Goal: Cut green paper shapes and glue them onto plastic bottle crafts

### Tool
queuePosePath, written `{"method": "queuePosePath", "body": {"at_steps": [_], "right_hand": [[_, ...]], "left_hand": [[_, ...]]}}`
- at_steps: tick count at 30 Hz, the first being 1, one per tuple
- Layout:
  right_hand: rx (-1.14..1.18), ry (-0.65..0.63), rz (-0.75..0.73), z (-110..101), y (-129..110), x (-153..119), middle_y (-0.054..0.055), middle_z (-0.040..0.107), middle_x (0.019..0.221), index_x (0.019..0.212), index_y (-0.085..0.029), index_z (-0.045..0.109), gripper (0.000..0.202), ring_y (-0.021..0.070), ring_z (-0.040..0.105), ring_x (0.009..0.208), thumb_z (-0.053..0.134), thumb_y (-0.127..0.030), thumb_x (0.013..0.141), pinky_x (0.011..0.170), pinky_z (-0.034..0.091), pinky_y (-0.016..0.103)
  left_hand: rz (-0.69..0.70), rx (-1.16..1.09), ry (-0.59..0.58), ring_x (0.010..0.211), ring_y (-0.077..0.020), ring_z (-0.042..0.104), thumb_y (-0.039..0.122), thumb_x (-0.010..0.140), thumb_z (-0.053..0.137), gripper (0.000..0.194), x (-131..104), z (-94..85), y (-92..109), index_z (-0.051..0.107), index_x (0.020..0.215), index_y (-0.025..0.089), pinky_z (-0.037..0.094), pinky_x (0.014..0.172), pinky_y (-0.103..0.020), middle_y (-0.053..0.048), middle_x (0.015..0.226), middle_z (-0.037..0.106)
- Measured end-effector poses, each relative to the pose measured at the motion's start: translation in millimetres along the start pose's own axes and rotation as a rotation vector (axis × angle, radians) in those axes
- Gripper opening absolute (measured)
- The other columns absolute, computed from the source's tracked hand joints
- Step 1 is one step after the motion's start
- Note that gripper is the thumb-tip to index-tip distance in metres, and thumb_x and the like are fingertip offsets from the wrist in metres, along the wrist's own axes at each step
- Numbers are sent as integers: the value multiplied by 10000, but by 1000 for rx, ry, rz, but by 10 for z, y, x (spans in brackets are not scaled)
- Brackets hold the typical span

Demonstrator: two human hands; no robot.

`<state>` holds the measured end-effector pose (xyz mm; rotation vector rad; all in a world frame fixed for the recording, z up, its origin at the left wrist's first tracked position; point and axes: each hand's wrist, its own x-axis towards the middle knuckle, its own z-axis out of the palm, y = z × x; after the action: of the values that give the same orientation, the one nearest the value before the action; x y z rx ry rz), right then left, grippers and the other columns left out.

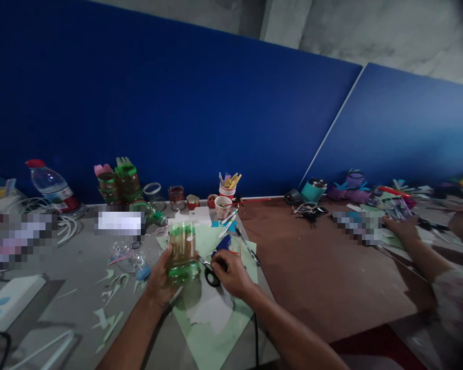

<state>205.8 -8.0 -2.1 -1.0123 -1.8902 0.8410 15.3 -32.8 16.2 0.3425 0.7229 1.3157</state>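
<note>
My left hand (161, 277) is wrapped round the side of a cut plastic bottle (182, 252) painted green and brown, held upright over pale green paper (206, 341). Its upper edge looks scalloped. To the right, my right hand (231, 272) is closed on a pair of scissors (212, 278) with black handles. Their blades point left, close to the bottle's side; whether they touch it I cannot tell. A torn white sheet (212, 308) lies beneath both hands. Beyond my right hand are dark blue scraps (223, 243) and a pen (250, 251).
Paper offcuts (110, 324) and a clear bottle piece with a blue cap (142, 272) lie left. Paper cups (224, 208), painted bottle pieces (128, 182) and a large bottle (56, 187) line the blue partition (177, 103). Another person's hand (403, 228) holds clear plastic at right.
</note>
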Motion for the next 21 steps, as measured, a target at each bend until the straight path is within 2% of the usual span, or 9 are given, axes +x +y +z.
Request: {"method": "queuePosePath", "body": {"at_steps": [3,6,10,12,15,16,18,21], "right_hand": [[-70,-59,-43,-1,-11,-2,18,597,716,764,-185,607,75,161,535,680,555,-136,743,625,397,263],[-184,-132,-204,-4,-49,-14,66,626,867,886,-166,625,179,212,551,842,613,-141,710,768,424,331],[-280,-259,-350,-17,-108,-37,106,626,1023,1031,-154,625,287,249,528,995,635,-207,749,907,403,398],[-329,-335,-389,-25,-129,-52,118,607,1155,1148,-162,591,401,277,482,1116,650,-279,768,978,361,429],[-387,-445,-425,-14,-140,-83,92,539,1326,1268,-209,521,544,326,328,1300,665,-390,776,1069,249,493],[-391,-474,-430,-1,-136,-93,72,560,1310,1243,-227,543,504,329,307,1320,660,-396,783,1081,225,504],[-369,-496,-423,33,-117,-106,52,658,1151,1112,-231,627,345,307,375,1286,652,-364,794,1074,249,486],[-303,-356,-388,70,-71,-94,60,707,914,966,-196,675,185,260,525,1121,617,-278,811,992,370,420]], "left_hand": [[69,-140,-50,791,-240,702,404,796,607,321,28,-79,105,700,1011,184,568,743,-373,-83,901,755],[141,-241,-125,862,-270,690,379,826,569,331,33,-145,201,673,1073,186,555,798,-441,-104,991,738],[172,-288,-130,907,-277,676,375,843,540,349,31,-190,246,640,1123,192,545,823,-466,-113,1045,721],[170,-289,-128,917,-277,670,376,835,551,368,38,-196,241,626,1147,196,547,818,-461,-112,1051,718],[169,-282,-128,937,-285,660,369,806,593,385,53,-195,232,627,1144,189,549,810,-453,-113,1056,713],[173,-280,-129,938,-286,658,370,797,605,384,56,-193,232,631,1135,190,549,807,-452,-110,1055,713],[185,-282,-128,933,-283,658,372,788,618,375,59,-190,240,637,1122,201,549,803,-451,-97,1040,717],[182,-285,-125,925,-277,660,371,792,615,363,52,-189,261,638,1120,216,549,807,-454,-78,1010,724]]}}
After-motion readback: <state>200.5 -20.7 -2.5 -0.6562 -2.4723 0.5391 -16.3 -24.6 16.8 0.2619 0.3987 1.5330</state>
